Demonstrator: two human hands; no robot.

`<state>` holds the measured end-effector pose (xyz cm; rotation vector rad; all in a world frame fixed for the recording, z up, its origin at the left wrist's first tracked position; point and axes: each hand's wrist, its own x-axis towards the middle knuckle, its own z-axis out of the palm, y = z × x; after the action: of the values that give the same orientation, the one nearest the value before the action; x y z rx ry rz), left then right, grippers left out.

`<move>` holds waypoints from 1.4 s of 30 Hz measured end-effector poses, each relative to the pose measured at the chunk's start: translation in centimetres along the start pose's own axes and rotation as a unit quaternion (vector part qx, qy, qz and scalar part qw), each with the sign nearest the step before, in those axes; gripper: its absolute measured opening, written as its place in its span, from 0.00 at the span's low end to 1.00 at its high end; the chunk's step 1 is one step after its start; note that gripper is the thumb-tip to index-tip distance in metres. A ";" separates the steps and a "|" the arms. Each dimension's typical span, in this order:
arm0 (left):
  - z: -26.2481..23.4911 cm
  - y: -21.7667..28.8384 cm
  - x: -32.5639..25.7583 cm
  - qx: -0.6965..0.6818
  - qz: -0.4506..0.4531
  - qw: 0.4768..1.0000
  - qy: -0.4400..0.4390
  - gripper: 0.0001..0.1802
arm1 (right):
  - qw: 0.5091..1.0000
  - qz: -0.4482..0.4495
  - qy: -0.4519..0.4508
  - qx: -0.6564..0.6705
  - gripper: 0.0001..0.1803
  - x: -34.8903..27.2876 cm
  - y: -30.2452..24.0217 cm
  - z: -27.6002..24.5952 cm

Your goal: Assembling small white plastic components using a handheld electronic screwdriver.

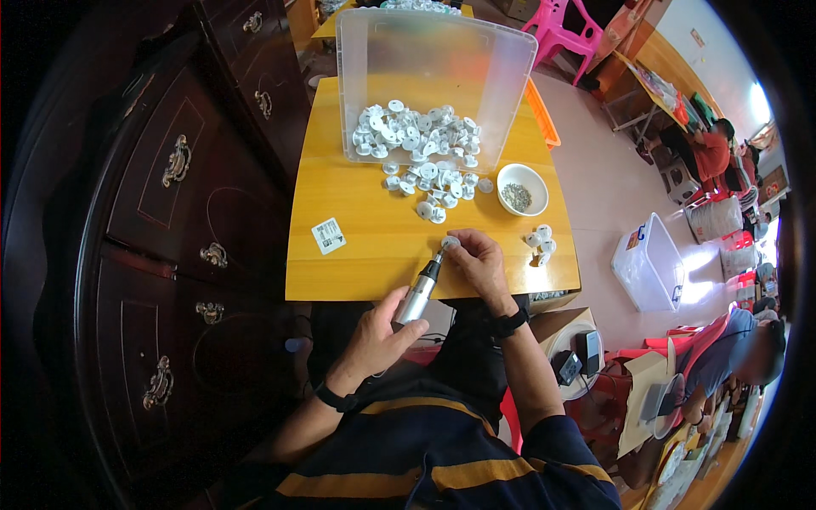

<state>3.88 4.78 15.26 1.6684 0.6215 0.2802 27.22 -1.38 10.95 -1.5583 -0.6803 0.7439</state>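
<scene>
Near the front edge of the yellow table [374,276], my left hand [379,338] is wrapped round a silver and black electric screwdriver [417,295]. Its tip meets a small round white plastic part [450,243], which my right hand [481,265] pinches between thumb and fingers. Whether a screw sits under the tip is too small to tell. Beyond my hands lie several loose white plastic parts [435,189], spilling out of a clear plastic bin [438,38] tipped on its side. A white bowl [535,180] of small metal screws [516,196] stands to their right.
A small group of white parts [541,244] lies at the table's right side. A printed label card [329,235] lies at the left. Dark wooden drawers [187,170] border the left side. On the floor at right stands a clear bin [648,263]; other people sit beyond.
</scene>
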 end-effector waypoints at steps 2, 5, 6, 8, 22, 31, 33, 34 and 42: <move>0.0 0.0 0.0 -0.002 0.003 1.000 -0.003 0.34 | 1.000 -0.001 0.002 0.006 0.10 0.0 0.0 0.1; -0.1 -0.1 0.0 0.003 -0.005 1.000 -0.005 0.34 | 1.000 0.006 0.002 -0.003 0.10 0.1 0.0 0.1; 0.0 -0.2 0.0 0.002 -0.005 1.000 -0.005 0.34 | 1.000 0.004 0.002 -0.002 0.10 0.1 0.0 0.1; 0.0 -0.4 0.1 0.002 -0.006 1.000 -0.005 0.34 | 1.000 0.002 0.001 -0.002 0.10 0.1 0.1 0.1; 0.1 -0.1 0.1 -0.005 0.000 1.000 -0.002 0.32 | 1.000 -0.008 0.008 -0.007 0.10 0.1 0.6 0.2; 0.2 -0.4 0.2 -0.074 -0.031 0.997 -0.014 0.28 | 1.000 -0.024 0.004 -0.014 0.10 0.0 1.0 0.2; 0.2 -0.4 0.2 -0.096 -0.036 0.995 -0.014 0.27 | 0.999 -0.035 0.005 -0.010 0.10 0.1 1.3 0.2; 0.2 -0.3 0.2 -0.115 -0.041 0.992 -0.019 0.25 | 0.999 -0.045 0.005 -0.007 0.10 0.1 1.5 0.3; 0.4 -0.1 0.5 -0.150 -0.047 0.987 -0.026 0.23 | 0.998 -0.063 0.005 -0.025 0.09 0.0 1.6 0.2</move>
<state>4.41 4.75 15.00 1.3490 0.5862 0.2467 27.04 -1.41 9.38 -1.5469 -0.7877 0.6283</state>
